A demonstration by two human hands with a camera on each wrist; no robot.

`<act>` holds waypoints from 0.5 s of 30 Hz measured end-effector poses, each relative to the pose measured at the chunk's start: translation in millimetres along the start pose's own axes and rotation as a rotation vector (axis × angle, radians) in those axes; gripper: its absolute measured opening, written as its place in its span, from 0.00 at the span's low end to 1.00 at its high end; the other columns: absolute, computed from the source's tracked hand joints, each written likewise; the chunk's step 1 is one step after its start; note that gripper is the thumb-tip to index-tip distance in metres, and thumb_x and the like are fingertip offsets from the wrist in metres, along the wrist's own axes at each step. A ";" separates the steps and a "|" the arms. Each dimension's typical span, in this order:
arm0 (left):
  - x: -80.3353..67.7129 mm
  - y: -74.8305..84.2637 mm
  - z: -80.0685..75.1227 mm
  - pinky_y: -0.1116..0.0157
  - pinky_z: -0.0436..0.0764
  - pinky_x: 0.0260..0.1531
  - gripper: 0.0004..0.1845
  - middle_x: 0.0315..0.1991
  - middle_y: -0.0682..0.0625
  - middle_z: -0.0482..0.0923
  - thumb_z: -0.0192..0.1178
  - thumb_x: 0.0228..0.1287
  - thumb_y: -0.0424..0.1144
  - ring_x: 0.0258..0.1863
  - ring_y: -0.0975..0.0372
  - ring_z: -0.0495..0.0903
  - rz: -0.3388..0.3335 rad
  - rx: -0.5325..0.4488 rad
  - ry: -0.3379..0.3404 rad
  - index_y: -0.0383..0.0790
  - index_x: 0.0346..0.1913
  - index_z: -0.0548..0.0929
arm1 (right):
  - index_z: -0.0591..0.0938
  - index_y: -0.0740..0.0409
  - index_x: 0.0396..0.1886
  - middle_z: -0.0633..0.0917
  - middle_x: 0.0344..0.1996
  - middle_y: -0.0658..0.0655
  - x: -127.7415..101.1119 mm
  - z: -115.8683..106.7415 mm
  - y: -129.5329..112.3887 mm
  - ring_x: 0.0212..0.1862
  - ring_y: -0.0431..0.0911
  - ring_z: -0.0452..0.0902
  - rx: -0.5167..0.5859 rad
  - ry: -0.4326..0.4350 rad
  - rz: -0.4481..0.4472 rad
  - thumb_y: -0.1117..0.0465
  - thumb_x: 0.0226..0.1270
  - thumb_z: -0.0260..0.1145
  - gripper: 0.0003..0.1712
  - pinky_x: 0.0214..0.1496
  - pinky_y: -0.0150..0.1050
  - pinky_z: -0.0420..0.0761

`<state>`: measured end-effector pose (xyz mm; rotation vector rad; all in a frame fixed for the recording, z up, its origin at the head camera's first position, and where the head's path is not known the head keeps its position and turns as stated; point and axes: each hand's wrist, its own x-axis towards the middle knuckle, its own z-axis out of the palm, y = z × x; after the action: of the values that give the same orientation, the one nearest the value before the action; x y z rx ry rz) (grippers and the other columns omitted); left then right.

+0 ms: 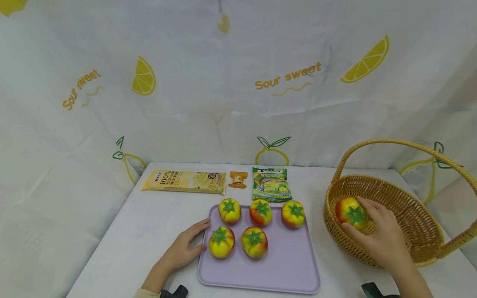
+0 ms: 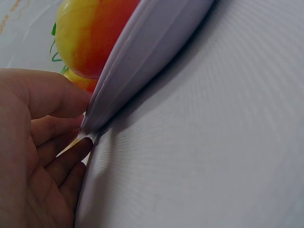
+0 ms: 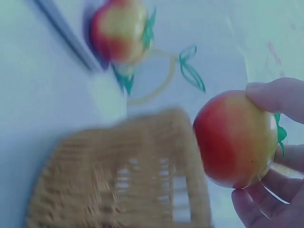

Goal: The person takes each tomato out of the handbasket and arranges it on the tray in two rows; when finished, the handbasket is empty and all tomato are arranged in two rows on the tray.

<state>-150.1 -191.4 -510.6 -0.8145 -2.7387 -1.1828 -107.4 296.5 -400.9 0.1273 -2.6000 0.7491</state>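
Red and yellow, with a green calyx, a tomato [image 1: 352, 212] is gripped by the right hand [image 1: 380, 236] at the right of the frame, just above the near rim of the wicker basket [image 1: 421, 231]; its fingers are curled round the fruit. At lower centre, the left hand [image 1: 184, 248] is laid flat on the white bench [image 1: 149, 231], fingers straight and touching the left edge of the lilac tray [image 1: 287, 265]. Five more tomatoes [image 1: 254, 242] are seen on the tray, three in the far row and two nearer. Beyond the tray, a yellow noodle packet [image 1: 184, 181], a small orange sachet [image 1: 238, 179] and a green snack bag [image 1: 271, 184] are lined along the bench's far edge.
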 end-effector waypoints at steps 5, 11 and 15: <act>-0.4 -0.5 0.0 0.54 0.68 0.66 0.28 0.68 0.52 0.67 0.61 0.60 0.42 0.68 0.54 0.66 0.005 0.003 -0.002 0.44 0.65 0.72 | 0.71 0.61 0.64 0.74 0.53 0.68 -4.6 13.7 -18.3 0.51 0.62 0.66 0.032 0.004 -0.076 0.58 0.44 0.78 0.45 0.42 0.63 0.71; -0.3 -0.8 0.4 0.53 0.69 0.65 0.28 0.68 0.49 0.67 0.60 0.60 0.41 0.67 0.52 0.67 0.028 0.013 0.005 0.42 0.65 0.72 | 0.73 0.57 0.63 0.75 0.52 0.63 -13.1 26.5 -39.4 0.52 0.57 0.68 0.056 -0.028 -0.119 0.58 0.42 0.79 0.44 0.43 0.62 0.75; 0.0 0.0 0.6 0.52 0.68 0.66 0.28 0.68 0.51 0.67 0.60 0.60 0.41 0.67 0.53 0.67 0.018 0.005 0.007 0.43 0.65 0.72 | 0.74 0.58 0.61 0.76 0.54 0.61 -21.0 39.0 -51.2 0.54 0.55 0.70 0.083 -0.084 -0.118 0.55 0.44 0.78 0.42 0.46 0.63 0.78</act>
<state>-150.0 -191.0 -511.0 -0.8314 -2.7222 -1.1722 -92.9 231.9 -414.6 0.3413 -2.6137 0.8249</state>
